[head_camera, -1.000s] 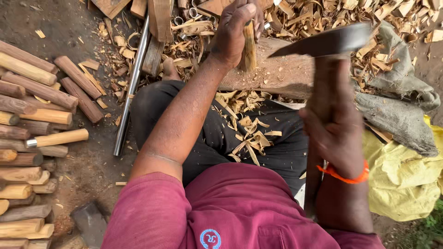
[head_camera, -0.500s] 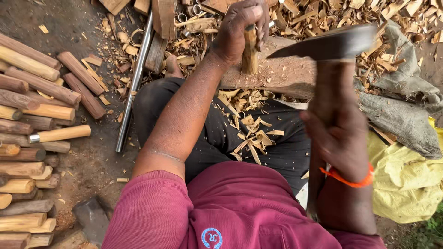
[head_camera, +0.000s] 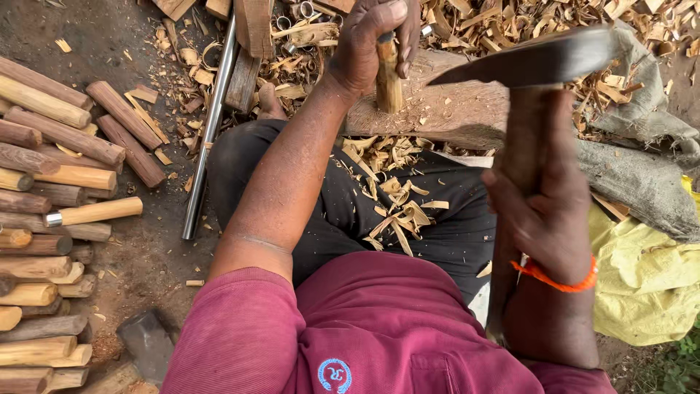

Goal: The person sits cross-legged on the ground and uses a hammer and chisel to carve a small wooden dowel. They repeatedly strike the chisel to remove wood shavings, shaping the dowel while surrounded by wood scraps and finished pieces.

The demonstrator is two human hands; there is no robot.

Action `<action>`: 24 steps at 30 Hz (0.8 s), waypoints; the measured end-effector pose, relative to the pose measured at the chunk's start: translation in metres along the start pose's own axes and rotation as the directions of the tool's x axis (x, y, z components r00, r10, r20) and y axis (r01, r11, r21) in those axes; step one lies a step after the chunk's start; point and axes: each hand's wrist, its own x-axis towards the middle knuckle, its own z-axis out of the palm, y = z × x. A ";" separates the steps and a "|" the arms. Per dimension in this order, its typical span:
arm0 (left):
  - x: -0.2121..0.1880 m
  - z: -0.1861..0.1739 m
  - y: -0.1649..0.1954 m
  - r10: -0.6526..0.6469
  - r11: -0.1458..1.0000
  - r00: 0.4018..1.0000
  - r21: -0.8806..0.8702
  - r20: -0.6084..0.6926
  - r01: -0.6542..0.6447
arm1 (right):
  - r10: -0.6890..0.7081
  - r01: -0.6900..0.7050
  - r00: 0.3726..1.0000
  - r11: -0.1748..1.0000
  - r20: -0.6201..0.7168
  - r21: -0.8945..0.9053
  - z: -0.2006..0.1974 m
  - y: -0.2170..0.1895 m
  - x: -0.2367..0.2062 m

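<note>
My left hand (head_camera: 370, 45) grips the top of a short wooden stick (head_camera: 389, 79) and holds it upright on a wooden chopping block (head_camera: 445, 109). My right hand (head_camera: 543, 211) is closed round the wooden handle of a hatchet, whose dark metal blade (head_camera: 536, 64) hangs raised to the right of the stick, above the block. The blade does not touch the stick. Pale wood shavings (head_camera: 397, 211) lie on my dark trousers below the block.
A stack of cut wooden sticks (head_camera: 51, 211) lies on the ground at the left. A metal pipe (head_camera: 208, 138) runs beside my left leg. A grey sack (head_camera: 642, 160) and yellow cloth (head_camera: 645, 277) lie at the right; a dark tool head (head_camera: 146, 343) lies lower left.
The hatchet blade has stayed raised and shifted slightly right and up. My left hand has kept its grip on the upright stick, which sits a little farther from me.
</note>
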 end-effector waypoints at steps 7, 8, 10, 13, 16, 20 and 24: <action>0.000 -0.001 0.002 0.014 0.997 0.996 0.074 -0.089 -0.007 | -0.120 0.136 0.982 0.985 0.144 -0.104 0.042 0.042 0.017; 0.000 -0.002 0.002 -0.029 0.999 0.993 0.030 -0.113 0.033 | -0.107 0.121 0.987 0.986 0.122 -0.116 0.044 0.050 0.017; -0.001 -0.006 0.006 -0.115 0.993 0.976 -0.031 -0.185 0.111 | -0.008 0.023 0.996 0.985 0.090 -0.172 0.039 0.062 0.014; 0.001 -0.007 0.009 -0.232 0.971 0.943 -0.122 -0.240 0.207 | 0.175 -0.163 0.984 0.963 0.036 -0.212 0.031 0.070 0.004; -0.003 -0.001 0.012 -0.207 0.969 0.944 -0.185 -0.257 0.162 | 0.072 -0.058 0.993 0.987 0.089 -0.150 0.035 0.073 0.000; 0.000 0.006 0.013 -0.105 0.994 0.982 -0.014 -0.156 0.104 | -0.028 0.014 0.984 0.997 0.179 0.079 0.040 0.063 0.012; 0.010 0.006 0.008 -0.068 0.998 0.997 0.001 -0.027 0.068 | -0.177 0.166 0.972 0.982 0.153 0.086 0.018 0.012 0.017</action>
